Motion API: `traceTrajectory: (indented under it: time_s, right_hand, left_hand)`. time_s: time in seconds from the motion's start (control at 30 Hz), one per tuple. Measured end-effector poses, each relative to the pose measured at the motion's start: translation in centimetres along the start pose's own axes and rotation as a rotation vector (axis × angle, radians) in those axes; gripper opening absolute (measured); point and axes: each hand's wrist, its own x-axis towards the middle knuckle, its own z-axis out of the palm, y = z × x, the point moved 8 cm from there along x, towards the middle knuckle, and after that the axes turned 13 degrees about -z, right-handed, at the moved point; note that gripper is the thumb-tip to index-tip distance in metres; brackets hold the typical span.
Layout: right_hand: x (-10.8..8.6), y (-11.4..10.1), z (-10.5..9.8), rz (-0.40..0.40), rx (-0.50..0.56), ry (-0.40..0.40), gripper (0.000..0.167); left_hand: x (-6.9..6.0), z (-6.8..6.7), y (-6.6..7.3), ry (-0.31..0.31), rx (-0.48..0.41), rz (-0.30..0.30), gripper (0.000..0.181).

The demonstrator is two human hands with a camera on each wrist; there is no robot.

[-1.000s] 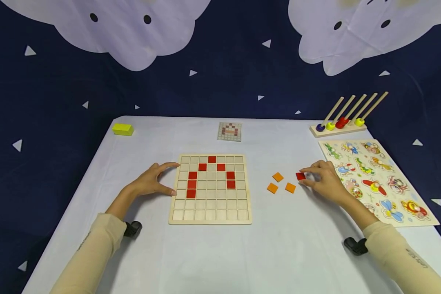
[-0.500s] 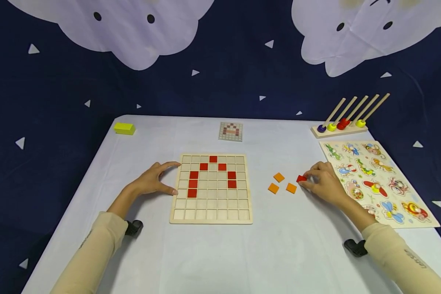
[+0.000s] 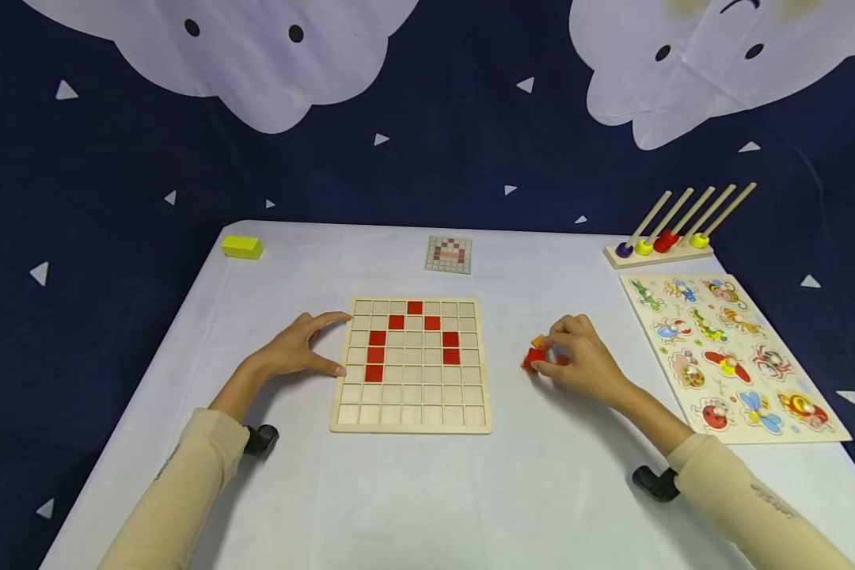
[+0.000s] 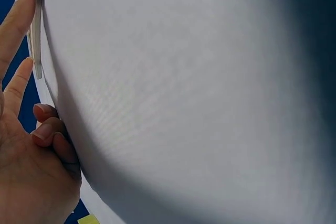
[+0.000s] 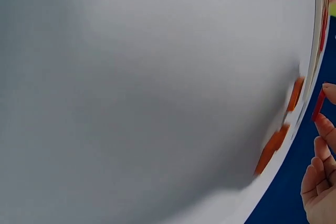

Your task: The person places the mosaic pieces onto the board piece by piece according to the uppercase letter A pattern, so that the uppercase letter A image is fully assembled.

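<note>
My right hand (image 3: 584, 356) pinches a red square tile (image 3: 534, 356) between thumb and fingertips, right of the wooden grid board (image 3: 411, 396). In the right wrist view the tile (image 5: 318, 105) is held up above the table. Beneath that hand lie orange tiles, one orange tile (image 3: 537, 341) peeking out and others mostly covered. Several red tiles, such as one red tile (image 3: 415, 308), sit in the board's cells as an arch. My left hand (image 3: 292, 350) touches the board's left edge with stretched thumb and index finger; its other fingers (image 4: 50, 129) are bent.
A small pattern card (image 3: 448, 255) lies behind the board. A yellow block (image 3: 242, 247) stands at the back left. At the right are a peg stand with coloured beads (image 3: 659, 252) and an insect picture board (image 3: 734, 360).
My right hand has carried the red tile leftwards, from right of the orange tiles to over them. My left hand stays at the board's edge.
</note>
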Motion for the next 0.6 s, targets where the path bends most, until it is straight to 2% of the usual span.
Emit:
traceTrajectory:
  time_s: [0.3,0.6]
  right_hand:
    - [2.0,-2.3,2.9,0.032,0.075,-0.113,0.019]
    - [3.5,-4.8,5.3,-0.009,0.151,-0.154,0.018]
  left_hand:
    - [0.0,-0.1,-0.2,-0.005,-0.013,-0.032,0.099]
    - [0.1,0.2,-0.2,-0.012,-0.007,-0.024,0.099]
